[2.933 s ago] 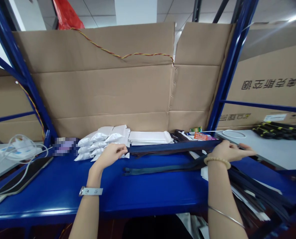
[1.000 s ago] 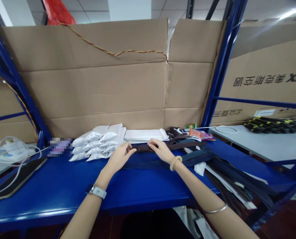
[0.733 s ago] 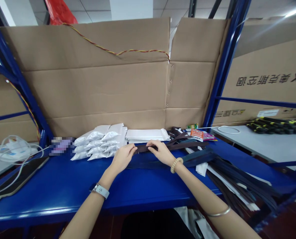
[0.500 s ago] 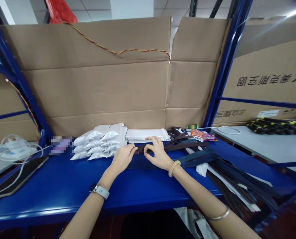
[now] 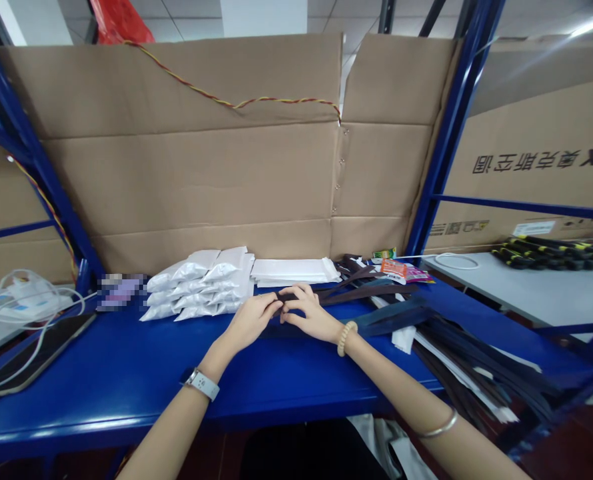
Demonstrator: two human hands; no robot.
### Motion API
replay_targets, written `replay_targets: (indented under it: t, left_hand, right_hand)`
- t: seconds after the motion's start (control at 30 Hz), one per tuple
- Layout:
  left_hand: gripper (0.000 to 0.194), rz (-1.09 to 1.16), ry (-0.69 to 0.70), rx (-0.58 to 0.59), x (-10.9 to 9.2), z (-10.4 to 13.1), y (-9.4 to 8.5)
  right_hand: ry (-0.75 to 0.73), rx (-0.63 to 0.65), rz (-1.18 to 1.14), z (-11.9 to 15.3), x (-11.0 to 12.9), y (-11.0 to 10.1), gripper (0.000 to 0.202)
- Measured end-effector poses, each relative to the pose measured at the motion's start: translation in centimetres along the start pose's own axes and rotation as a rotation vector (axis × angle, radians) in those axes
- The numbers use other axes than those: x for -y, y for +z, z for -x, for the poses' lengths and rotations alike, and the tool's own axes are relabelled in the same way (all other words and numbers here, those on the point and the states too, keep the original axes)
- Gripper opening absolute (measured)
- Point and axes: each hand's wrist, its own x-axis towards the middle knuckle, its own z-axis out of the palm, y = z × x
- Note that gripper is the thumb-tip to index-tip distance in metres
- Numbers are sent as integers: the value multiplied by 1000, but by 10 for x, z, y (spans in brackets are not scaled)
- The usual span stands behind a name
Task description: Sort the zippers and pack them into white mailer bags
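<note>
My left hand pinches the end of a dark brown zipper, a long fabric strip. My right hand meets it there, thumb and fingers closed on the same end; the exact spot is hidden between the fingertips. From the hands the strip runs right, towards a loose pile of brown, navy and white strips that hangs over the front edge. A navy strip lies just below the brown one. Behind my fingers is a stack of flat white packets.
Plump white sealed bags are stacked left of my hands on the blue table. A dark tablet-like slab and a white power strip with cables are at far left. Orange and pink wrappers lie back right. Cardboard walls the rear.
My right hand has moved left along the strip to my left hand, and its fingertips now meet the left ones. The left hand has shifted slightly right.
</note>
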Motion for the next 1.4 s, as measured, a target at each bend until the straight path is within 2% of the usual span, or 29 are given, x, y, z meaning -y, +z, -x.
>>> replay_targets:
  t: [0.2,0.33,0.53,0.67,0.83,0.97,1.07,1.17,1.3,1.4]
  left_hand:
    - [29,40,-23,31,-2,0,0]
    - [34,83,-36,100,-6,1,0]
    - [37,150,-26,196,-7,2,0]
    - [39,164,-26,199,-7,2,-2]
    - [37,143,-44,144,-8,0,-1]
    - [37,195,-66,140,-7,-1,0]
    - [34,318,-124,77,-6,-2,-5]
    - [33,546,-155,-16,-6,-2,-16]
    - [32,905,-134,-44,-5,2,-32]
    - [24,1169,-84,-136,0,7,-43]
  right_hand:
    - [40,31,-29,-2,-1,1,21]
    - [42,-12,-4,-2,-2,1,24]
    - [-32,-76,57,-1,0,-1,18]
    - [-42,-96,64,-2,2,0,17]
    - [-32,-149,43,-2,5,0,25]
    - [-72,-188,70,-3,1,-2,27]
    - [-35,-272,137,-4,-11,-9,29]
    - [57,-395,169,-4,-26,-18,30]
    - [159,-502,233,-3,-40,-27,31]
    - [269,-554,298,-2,-49,-30,30]
